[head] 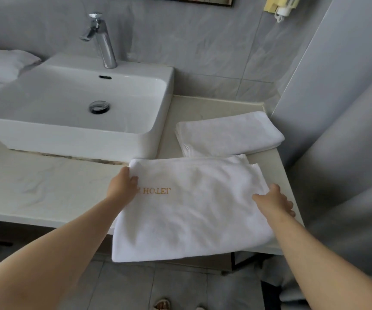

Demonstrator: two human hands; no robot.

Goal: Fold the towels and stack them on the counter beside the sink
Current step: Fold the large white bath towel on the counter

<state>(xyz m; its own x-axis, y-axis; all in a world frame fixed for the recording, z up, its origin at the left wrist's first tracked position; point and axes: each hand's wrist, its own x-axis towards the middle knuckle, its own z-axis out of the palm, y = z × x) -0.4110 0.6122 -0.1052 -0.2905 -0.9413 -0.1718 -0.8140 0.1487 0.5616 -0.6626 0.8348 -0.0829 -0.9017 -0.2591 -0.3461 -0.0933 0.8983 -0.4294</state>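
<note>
A white towel (191,211) with gold HOTEL lettering lies partly folded on the counter (53,186), right of the sink (77,108), and its near edge hangs over the counter's front. My left hand (123,185) grips the towel's left edge near the far corner. My right hand (274,201) holds the towel's right edge, fingers curled over it. Behind it lies a folded white towel (229,135), flat on the counter by the wall.
A chrome faucet (101,39) stands behind the basin. More white cloth (1,63) lies at the far left of the counter. A grey wall (348,108) closes off the right side. Tiled floor shows below the counter edge.
</note>
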